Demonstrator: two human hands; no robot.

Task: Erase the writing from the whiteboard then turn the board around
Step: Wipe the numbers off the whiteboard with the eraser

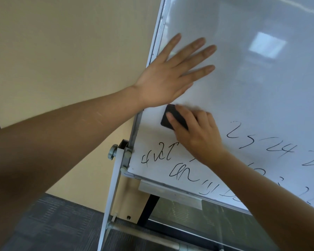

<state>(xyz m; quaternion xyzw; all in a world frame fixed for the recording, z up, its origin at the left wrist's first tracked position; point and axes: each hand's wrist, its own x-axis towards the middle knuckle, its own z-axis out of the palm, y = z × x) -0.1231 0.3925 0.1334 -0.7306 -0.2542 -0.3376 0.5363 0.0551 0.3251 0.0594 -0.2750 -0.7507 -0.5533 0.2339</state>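
**Halfway down the board, eraser in hand**

My left hand is flat on the whiteboard, fingers straight and spread, palm right by the left frame edge, no grip on anything. My right hand has the black eraser pinched, fingers curled over its top, pressing it on the board just below the left palm. The eraser's long axis runs diagonally, upper left to lower right.

The board fills the right of the frame, tilted, its left edge leaning up to the right. The upper part is blank; the black writing sits in the lower part, below and right of the eraser, running down to the bottom edge and tray. Stand post and knob are at lower centre, beige wall on the left.
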